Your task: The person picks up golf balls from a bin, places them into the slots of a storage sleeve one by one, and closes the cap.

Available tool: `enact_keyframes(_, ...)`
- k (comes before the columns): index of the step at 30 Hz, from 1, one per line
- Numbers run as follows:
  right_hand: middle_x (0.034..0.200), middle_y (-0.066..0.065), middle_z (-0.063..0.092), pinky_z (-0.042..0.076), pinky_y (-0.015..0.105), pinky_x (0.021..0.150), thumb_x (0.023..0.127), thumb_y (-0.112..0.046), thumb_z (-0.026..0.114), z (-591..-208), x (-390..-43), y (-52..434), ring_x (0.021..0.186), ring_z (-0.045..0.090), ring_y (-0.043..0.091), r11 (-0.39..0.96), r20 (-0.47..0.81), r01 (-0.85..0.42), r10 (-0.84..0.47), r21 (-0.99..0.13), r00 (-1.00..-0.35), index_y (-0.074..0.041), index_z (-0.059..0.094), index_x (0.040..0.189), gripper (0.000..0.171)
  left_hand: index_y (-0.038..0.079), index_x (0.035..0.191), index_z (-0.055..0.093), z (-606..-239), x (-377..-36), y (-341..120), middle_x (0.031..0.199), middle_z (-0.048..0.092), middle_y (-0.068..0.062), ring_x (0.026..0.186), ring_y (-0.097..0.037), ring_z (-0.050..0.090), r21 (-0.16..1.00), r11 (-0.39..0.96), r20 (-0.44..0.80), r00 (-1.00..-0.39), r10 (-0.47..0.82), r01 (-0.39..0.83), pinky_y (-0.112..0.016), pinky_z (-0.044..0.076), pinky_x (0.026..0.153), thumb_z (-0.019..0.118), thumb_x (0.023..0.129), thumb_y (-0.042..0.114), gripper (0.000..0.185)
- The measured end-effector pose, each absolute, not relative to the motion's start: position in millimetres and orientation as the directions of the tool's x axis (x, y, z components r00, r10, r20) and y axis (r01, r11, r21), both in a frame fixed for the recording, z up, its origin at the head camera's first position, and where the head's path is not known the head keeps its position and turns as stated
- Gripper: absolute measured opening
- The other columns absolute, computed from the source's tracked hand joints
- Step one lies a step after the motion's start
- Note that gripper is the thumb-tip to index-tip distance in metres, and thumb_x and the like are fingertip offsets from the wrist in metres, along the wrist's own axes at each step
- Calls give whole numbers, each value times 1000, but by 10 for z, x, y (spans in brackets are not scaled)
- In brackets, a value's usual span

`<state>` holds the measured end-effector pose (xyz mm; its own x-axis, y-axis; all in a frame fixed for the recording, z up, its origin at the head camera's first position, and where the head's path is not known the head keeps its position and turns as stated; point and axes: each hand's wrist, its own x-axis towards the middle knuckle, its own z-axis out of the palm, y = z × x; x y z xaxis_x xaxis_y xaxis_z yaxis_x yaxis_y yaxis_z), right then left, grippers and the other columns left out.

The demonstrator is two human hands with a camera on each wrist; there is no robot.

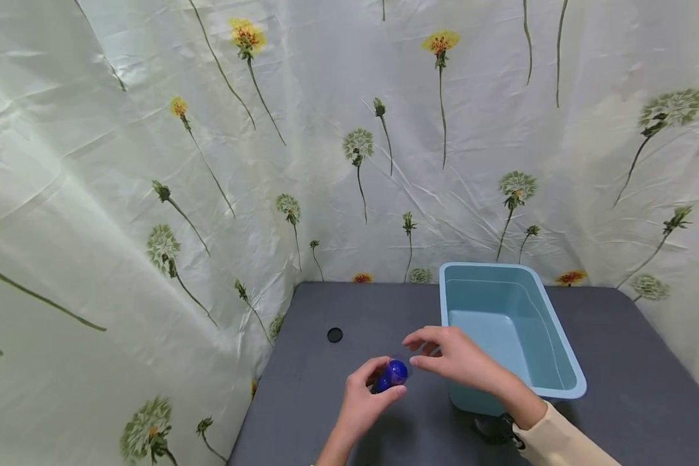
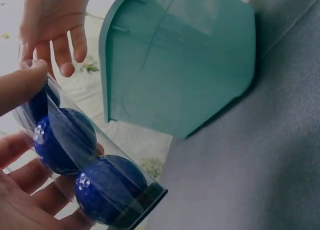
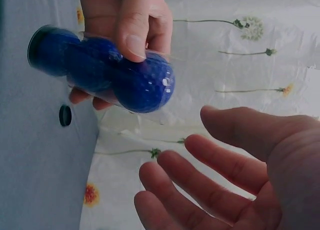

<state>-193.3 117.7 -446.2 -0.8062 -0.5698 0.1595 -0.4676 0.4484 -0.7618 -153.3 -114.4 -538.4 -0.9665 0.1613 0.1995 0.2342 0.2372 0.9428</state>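
While the left hand (image 1: 366, 395) is gripping a clear tube (image 2: 90, 165) of blue balls (image 3: 145, 85) over the worktop (image 1: 629, 362), at nine o'clock of the tub (image 1: 559, 388), the right hand (image 1: 454, 356) is hovering open; the tube is probably light, slick and crushable, so holding it mid-body looks best.

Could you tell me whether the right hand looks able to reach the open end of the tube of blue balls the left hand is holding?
Probably yes: the right hand hovers open just beyond the tube gripped by the left hand, with nothing between them.

Cream sleeve (image 1: 565, 443), dark wrist strap (image 1: 503, 428)
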Motion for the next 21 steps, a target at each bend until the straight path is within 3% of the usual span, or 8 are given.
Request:
enact_keyframes(8,110,-10,68,56,27,75,97,-26,69,-4602,-1907,899,89,67,9,434,195,-461,-529,-774,-826,-23,70,120,23,17,123,67,-5370,-1399,-1334,116,69,2,100,-19,68,929,199,304,-950,73,312,-39,54,87,87,80,16,47)
enact_keyframes(15,106,-6,69,54,26,68,94,-21,73,-4849,-1885,542,85,66,11,504,209,-473,-493,-723,-845,-19,71,116,22,16,123,68,-5310,-1134,-1588,114,69,3,101,-19,68,936,202,290,-957,29,289,-36,54,88,85,82,13,44)
enact_keyframes(21,103,-1,69,55,31,69,92,-20,76,-5149,-2088,179,88,66,17,589,210,-464,-448,-661,-869,-17,71,117,26,15,123,67,-5268,-951,-1766,113,69,1,99,-19,68,933,198,303,-953,13,299,-34,55,87,84,83,9,44)
